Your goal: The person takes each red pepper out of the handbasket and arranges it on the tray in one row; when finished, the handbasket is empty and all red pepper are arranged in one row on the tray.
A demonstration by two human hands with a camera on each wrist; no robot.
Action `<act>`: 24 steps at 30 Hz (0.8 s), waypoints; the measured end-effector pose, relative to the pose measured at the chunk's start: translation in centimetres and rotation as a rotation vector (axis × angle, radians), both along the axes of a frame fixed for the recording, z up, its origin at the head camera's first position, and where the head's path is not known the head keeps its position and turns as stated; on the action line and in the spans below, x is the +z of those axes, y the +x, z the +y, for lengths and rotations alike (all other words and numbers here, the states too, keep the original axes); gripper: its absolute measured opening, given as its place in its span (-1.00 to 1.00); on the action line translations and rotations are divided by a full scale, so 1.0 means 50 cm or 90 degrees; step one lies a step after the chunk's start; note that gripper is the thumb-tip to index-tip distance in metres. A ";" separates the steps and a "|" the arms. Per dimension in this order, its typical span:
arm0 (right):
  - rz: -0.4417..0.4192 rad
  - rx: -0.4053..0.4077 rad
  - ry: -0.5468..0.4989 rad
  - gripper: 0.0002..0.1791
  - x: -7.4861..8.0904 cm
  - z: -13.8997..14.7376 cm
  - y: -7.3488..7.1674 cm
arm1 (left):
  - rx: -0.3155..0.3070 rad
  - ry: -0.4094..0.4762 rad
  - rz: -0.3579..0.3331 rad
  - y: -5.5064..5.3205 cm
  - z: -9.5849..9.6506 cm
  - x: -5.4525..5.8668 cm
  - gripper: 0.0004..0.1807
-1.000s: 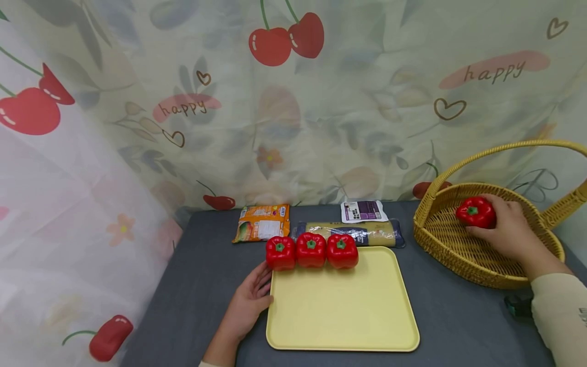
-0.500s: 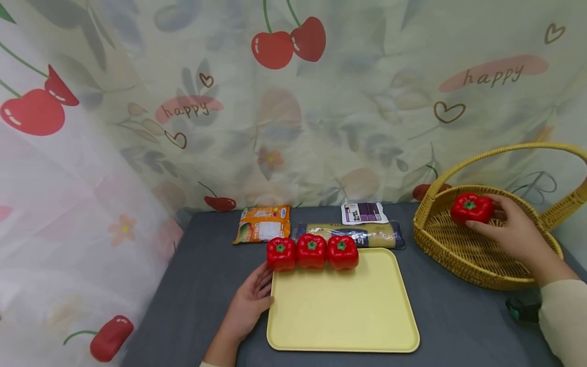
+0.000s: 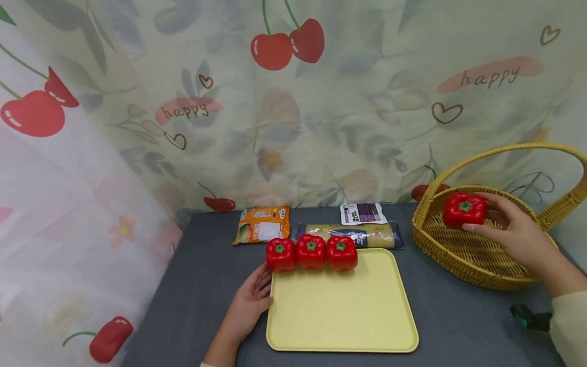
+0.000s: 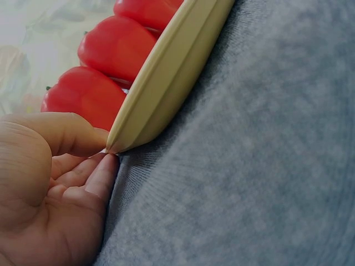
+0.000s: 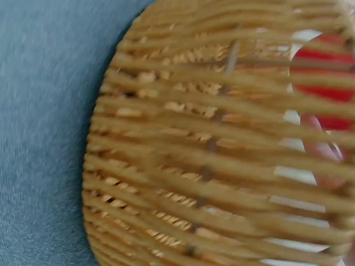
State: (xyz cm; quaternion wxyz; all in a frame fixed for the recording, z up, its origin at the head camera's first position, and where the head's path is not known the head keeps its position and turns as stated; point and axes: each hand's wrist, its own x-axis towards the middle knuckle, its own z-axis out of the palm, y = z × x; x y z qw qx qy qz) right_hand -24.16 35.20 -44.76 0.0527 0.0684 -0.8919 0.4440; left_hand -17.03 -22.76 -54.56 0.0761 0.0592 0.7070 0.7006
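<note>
At the right, my right hand [image 3: 518, 229] grips a red bell pepper [image 3: 464, 210] with a green stem, thumb in front and fingers behind. Below it is the yellow wicker basket [image 3: 458, 265], its arched handle rising over the hand. The right wrist view is mostly woven basket wall [image 5: 166, 138], with some red pepper [image 5: 321, 83] showing through. My left hand [image 3: 247, 300] pinches the left rim of a pale yellow tray [image 3: 344, 311] between thumb and fingertips. Three more red bell peppers [image 3: 311, 252] stand in a row along the tray's far left edge.
Behind the tray lie an orange snack packet [image 3: 262, 225], a long clear-ended package [image 3: 378, 235] and a small white and purple pouch [image 3: 364, 213]. A dark strapped object [image 3: 529, 317] sits by the right sleeve. A cherry-patterned curtain [image 3: 321, 127] hangs behind the grey table [image 3: 202, 285].
My right hand has moved the bell pepper a little left and up over the basket. The left hand, tray and three peppers have stayed in place.
</note>
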 end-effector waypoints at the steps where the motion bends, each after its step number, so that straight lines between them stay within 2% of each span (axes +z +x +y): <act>1: 0.006 0.006 -0.002 -0.05 0.003 -0.004 0.004 | -0.001 -0.002 -0.001 0.000 0.000 0.000 -0.06; 14: 0.054 0.082 -0.053 -0.18 0.023 -0.051 0.043 | 0.011 0.004 -0.002 0.000 -0.002 -0.003 -0.06; 24: 0.041 0.166 -0.115 -0.18 0.023 -0.101 0.055 | 0.013 -0.012 -0.012 -0.002 -0.001 -0.002 -0.06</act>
